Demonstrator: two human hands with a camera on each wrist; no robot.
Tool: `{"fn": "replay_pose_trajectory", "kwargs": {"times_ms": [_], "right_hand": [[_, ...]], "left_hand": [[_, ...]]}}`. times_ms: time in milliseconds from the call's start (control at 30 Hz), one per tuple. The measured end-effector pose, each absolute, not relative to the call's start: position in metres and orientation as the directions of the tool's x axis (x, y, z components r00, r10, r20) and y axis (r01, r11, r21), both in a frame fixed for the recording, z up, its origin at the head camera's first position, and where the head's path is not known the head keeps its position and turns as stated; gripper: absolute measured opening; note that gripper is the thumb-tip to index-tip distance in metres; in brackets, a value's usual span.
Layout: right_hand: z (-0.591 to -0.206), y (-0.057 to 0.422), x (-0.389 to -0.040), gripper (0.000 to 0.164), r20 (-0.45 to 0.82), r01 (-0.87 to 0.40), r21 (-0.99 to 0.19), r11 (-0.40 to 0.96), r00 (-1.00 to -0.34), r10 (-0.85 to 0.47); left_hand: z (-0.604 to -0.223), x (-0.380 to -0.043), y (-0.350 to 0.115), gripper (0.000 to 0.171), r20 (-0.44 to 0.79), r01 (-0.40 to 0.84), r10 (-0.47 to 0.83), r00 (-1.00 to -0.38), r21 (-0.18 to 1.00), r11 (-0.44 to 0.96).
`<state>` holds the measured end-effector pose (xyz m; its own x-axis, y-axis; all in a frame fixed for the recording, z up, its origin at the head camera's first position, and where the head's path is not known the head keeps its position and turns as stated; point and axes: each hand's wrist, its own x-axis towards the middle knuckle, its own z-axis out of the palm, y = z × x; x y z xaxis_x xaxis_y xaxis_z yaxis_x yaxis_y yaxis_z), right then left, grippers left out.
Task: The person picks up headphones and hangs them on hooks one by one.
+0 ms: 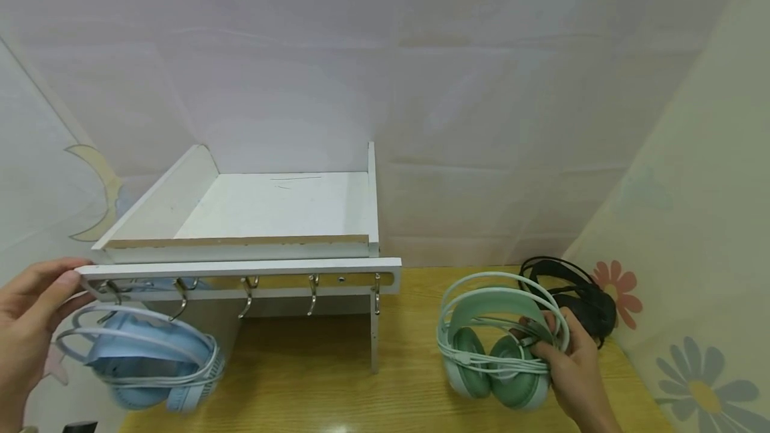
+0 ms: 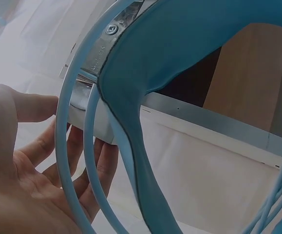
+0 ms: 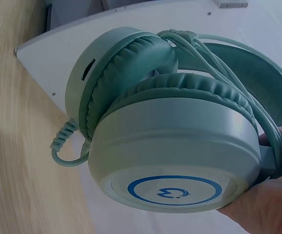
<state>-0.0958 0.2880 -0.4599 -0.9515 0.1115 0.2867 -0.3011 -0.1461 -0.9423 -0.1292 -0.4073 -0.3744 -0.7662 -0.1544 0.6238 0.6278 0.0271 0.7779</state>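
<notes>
The left hand [image 1: 37, 316] grips the left end of a white rail [image 1: 271, 266] with metal hooks, fixed along the front of a small white shelf. From the leftmost hooks hang blue headphones [image 1: 144, 349], their cable bundled round the ear cups. In the left wrist view, the blue headband [image 2: 126, 102] partly covers the left hand [image 2: 48, 170] and the rail's end. Off to the right, the right hand [image 1: 577, 366] holds green headphones [image 1: 520, 379] by one side, cable wrapped round them. The right wrist view shows their ear cups [image 3: 175, 136] close up.
The white shelf [image 1: 283, 206] stands against a cloth-covered wall on a wooden table [image 1: 415, 359]. Several bare hooks [image 1: 246, 299] line the rail to the right. Black headphones [image 1: 592, 309] lie at the back right, beside a flower-patterned side panel [image 1: 704, 266].
</notes>
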Motion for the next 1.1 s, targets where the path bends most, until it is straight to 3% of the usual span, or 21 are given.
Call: {"fn": "replay_pose_trajectory", "kwargs": {"times_ms": [633,1100], "right_hand": [[-0.443,0.267,-0.078,0.043,0.381,-0.399,-0.893,-0.207,-0.917,0.12],[-0.434,0.25,-0.069,0.046,0.43,-0.45,-0.878,-0.162,-0.891,0.142]], "left_hand": [[-0.38,-0.131,-0.414,0.028,0.575,0.573,-0.179,-0.799,0.817,0.066],[-0.381,-0.131,-0.414,0.028,0.589,0.583,-0.179,-0.788,0.807,0.092]]}}
